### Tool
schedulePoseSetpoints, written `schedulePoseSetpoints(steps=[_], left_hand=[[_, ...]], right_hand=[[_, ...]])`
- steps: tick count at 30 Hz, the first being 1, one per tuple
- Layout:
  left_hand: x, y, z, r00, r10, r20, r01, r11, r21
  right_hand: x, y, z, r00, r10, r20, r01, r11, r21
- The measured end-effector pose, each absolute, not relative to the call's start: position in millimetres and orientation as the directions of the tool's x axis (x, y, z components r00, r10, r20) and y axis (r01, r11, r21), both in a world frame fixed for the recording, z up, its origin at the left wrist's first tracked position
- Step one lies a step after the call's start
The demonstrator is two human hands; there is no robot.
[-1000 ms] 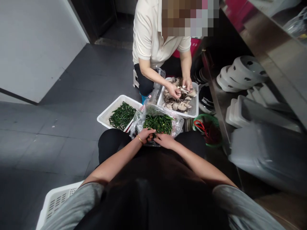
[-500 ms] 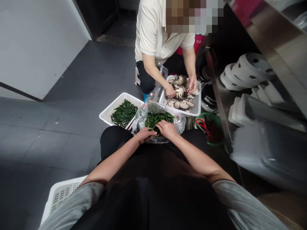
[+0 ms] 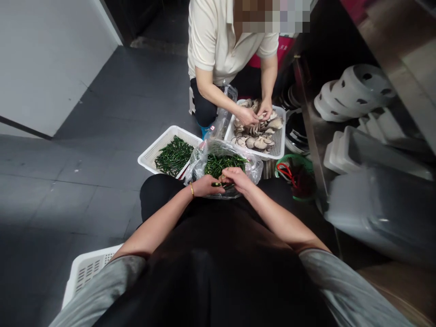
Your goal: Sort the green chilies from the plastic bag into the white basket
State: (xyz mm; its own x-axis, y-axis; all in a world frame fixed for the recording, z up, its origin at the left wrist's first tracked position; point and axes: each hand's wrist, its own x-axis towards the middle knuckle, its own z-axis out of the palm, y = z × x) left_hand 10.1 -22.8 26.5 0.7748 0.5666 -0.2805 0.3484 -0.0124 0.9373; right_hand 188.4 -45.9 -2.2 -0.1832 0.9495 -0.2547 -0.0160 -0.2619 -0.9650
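Observation:
On my lap lies an opened clear plastic bag [image 3: 254,169] full of thin green chili peppers [image 3: 223,163]. Over its near side, my left hand [image 3: 205,185] is closed around green chili, with a pale green end showing between thumb and fingers. My right hand [image 3: 237,178] meets it from the right, thumb and forefinger pinched together at the chili's end; what the pinch holds is too small to make out. Left of the bag, a white perforated basket [image 3: 146,159] contains more green chilies [image 3: 173,155].
Opposite me a co-worker [image 3: 218,41] handles mushrooms [image 3: 260,143] in a white basket [image 3: 279,147]. A green basket [image 3: 299,197] with red handles stands right of my knee. Grey tubs [image 3: 378,213] and white containers [image 3: 361,93] line the shelf. Another white basket [image 3: 73,277] sits behind my left arm.
My hands have come up slightly out of the chilies and closer together, with a chili end now showing in the left. The co-worker's hands have drawn together over the mushrooms.

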Motion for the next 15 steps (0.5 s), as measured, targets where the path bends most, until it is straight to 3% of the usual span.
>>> schedulePoseSetpoints(steps=[2, 4, 6, 8, 11, 15], left_hand=[[5.1, -19.9, 34.0, 0.774, 0.589, -0.232, 0.250, 0.053, 0.967], [-4.6, -16.2, 36.3, 0.714, 0.655, -0.246, 0.103, 0.250, 0.963], [-17.1, -11.2, 34.1, 0.653, 0.710, -0.264, -0.098, 0.426, 0.899], [-28.6, -6.3, 30.6, 0.606, 0.754, -0.252, -0.260, 0.488, 0.833], [-38.0, -3.0, 28.6, 0.564, 0.796, -0.220, -0.332, 0.463, 0.822], [-40.0, -6.4, 30.8, 0.567, 0.774, -0.283, -0.204, 0.465, 0.862]], right_hand=[[205.3, -36.6, -2.0, -0.140, 0.951, -0.276, -0.021, -0.281, -0.959], [223.5, -29.6, -2.1, -0.098, 0.960, -0.262, 0.258, -0.230, -0.938], [232.5, -29.3, -4.3, -0.114, 0.964, -0.241, 0.658, -0.108, -0.745], [226.0, -35.8, -10.0, -0.230, 0.936, -0.266, 0.884, 0.086, -0.460], [198.0, -47.4, -22.6, -0.423, 0.841, -0.338, 0.903, 0.362, -0.229], [187.0, -42.5, -29.0, -0.420, 0.817, -0.396, 0.906, 0.403, -0.130]])
